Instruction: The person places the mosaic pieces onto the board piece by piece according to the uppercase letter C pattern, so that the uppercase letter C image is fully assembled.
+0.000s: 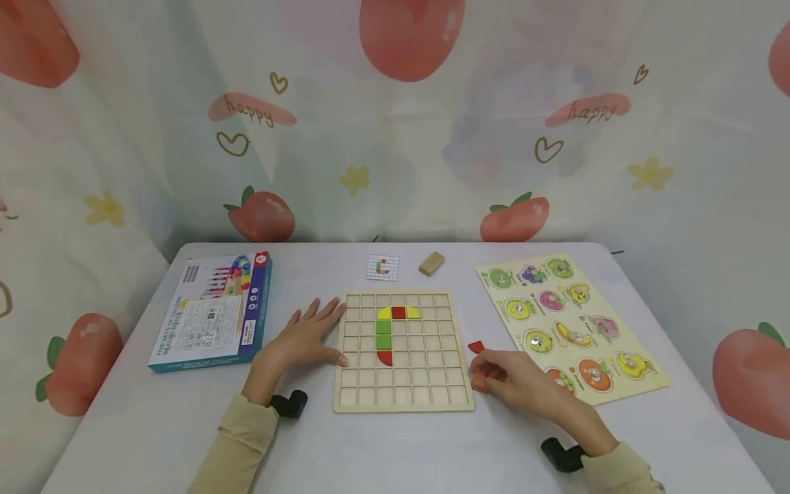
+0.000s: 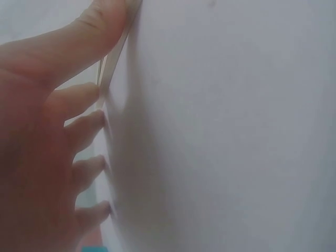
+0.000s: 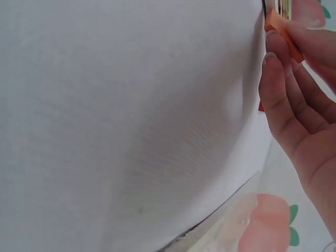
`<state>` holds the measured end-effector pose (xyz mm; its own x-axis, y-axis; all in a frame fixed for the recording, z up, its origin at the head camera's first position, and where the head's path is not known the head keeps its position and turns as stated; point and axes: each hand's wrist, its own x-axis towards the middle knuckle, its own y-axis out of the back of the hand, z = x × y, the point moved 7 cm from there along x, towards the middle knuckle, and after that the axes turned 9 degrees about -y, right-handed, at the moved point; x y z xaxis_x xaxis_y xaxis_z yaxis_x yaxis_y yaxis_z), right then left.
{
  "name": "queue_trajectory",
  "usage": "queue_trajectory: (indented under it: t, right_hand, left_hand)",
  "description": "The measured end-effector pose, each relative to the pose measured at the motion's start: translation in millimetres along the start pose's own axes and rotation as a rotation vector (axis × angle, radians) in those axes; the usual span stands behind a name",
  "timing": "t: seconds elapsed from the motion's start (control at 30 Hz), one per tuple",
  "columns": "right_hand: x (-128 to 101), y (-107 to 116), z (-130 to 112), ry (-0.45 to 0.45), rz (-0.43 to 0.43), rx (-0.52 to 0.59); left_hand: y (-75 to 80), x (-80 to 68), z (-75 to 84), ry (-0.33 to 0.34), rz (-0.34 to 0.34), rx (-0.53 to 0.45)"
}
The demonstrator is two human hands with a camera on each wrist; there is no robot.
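A: Where are the two hands?

B: The left hand (image 1: 306,336) lies flat on the table (image 1: 123,425), fingers spread and straight, fingertips touching the left edge of the wooden grid board (image 1: 404,394). The right hand (image 1: 515,377) rests just beside the board's right edge, fingers curled, pinching a small orange piece (image 3: 281,29) between thumb and fingertips.

A: What is on the board?

B: A column of coloured pieces: yellow, red and yellow across the top, two green squares (image 1: 383,334) below, and a red half-round (image 1: 385,357) at the bottom.

A: Anything near the right hand?

B: A loose red piece (image 1: 476,347) lies on the table just above it, beside the board.

A: And farther off?

B: A fruit puzzle (image 1: 570,326) lies to the right, a game box (image 1: 212,312) to the left, and a pattern card (image 1: 382,267) and wooden block (image 1: 431,263) behind the board.
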<state>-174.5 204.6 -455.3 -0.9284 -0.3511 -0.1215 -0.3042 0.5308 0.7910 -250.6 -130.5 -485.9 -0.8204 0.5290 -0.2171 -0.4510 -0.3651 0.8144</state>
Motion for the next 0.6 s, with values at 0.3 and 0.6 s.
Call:
queue_trajectory:
  t: [0.3,0.6]
  right_hand:
    - [3,7,-3,0.007,0.026,0.007]
    - [18,2,-9,0.018,-0.01,0.106]
  left_hand:
    - [-0.1,6.6,-2.4,-0.001,-0.018,0.002]
    - [2.6,9.7,-1.8,0.024,-0.016,0.012]
